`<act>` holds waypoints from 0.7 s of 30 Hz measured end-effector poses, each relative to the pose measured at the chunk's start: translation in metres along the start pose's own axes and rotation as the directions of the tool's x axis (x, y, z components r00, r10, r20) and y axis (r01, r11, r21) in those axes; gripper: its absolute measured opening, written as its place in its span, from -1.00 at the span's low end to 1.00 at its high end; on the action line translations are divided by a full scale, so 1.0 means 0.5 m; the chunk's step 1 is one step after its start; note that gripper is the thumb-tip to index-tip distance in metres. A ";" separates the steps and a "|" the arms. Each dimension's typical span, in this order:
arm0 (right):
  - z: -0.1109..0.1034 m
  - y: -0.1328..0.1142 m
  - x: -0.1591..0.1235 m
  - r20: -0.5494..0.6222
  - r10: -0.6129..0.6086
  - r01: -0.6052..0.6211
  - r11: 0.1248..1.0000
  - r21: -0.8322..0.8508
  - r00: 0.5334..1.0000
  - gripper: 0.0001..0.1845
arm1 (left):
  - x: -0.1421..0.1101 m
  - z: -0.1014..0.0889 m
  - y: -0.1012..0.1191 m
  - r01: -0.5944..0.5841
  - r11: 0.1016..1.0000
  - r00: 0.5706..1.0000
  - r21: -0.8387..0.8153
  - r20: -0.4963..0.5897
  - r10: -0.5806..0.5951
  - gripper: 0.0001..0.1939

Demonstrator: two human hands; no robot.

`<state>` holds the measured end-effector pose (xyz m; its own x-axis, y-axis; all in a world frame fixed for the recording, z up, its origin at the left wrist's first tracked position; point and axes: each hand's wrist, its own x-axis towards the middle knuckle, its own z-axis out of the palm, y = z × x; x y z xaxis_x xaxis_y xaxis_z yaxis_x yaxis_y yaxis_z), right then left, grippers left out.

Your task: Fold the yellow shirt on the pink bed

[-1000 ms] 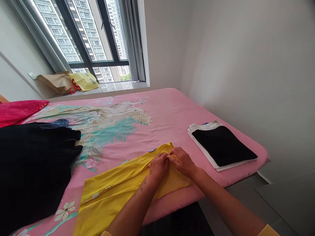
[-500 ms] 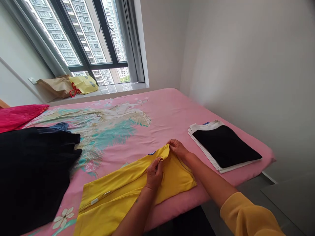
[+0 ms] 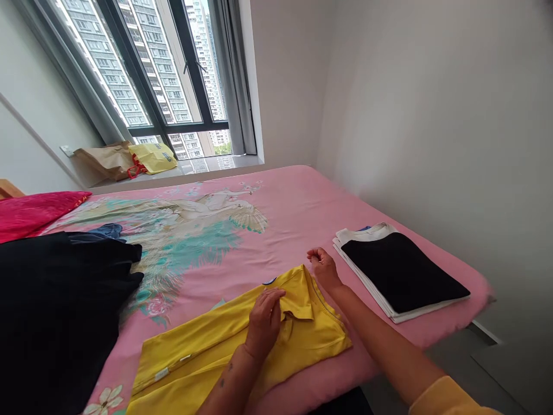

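Observation:
A yellow shirt (image 3: 207,351) lies flat near the front edge of a pink bed sheet (image 3: 294,213). My left hand (image 3: 264,323) rests on the shirt with its fingers pinching a small fold of yellow cloth at the collar end. My right hand (image 3: 323,266) sits just beyond the shirt's far corner, fingers curled loosely, touching the sheet beside the cloth. Whether it holds the shirt's edge is hard to see.
A folded pile with a black garment on top of white ones (image 3: 397,271) lies at the right of the bed. A heap of black clothes (image 3: 56,311) covers the left. A red pillow (image 3: 34,210) is at far left. Bags (image 3: 129,158) stand on the window sill.
My hands have moved apart. The right hand slid past the shirt's far corner, and the left hand stayed on the shirt, folding a bit of cloth over.

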<state>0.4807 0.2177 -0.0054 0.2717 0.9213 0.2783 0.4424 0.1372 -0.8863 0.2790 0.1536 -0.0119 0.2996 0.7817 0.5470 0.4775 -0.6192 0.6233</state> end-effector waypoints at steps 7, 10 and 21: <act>0.078 -0.076 -0.096 0.585 -0.170 0.486 0.756 -0.438 0.793 -0.53 | -0.004 -0.050 -0.089 -0.060 0.921 0.939 0.386 0.335 -0.079 -0.56; 0.070 -0.016 -0.095 0.573 0.008 0.409 0.691 -0.595 0.820 -0.39 | -0.030 -0.070 -0.108 -0.083 0.867 0.904 0.492 0.403 -0.142 -0.41; 0.026 -0.033 -0.111 0.553 0.140 0.355 0.634 -0.687 0.821 -0.28 | -0.061 -0.161 -0.054 0.072 0.836 0.817 0.544 0.449 -0.362 -0.35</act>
<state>0.4470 0.1690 -0.0110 -0.1877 0.9771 -0.1000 0.9641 0.1637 -0.2093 0.1905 0.1406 -0.0005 0.4425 0.8963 -0.0295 0.8699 -0.4211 0.2568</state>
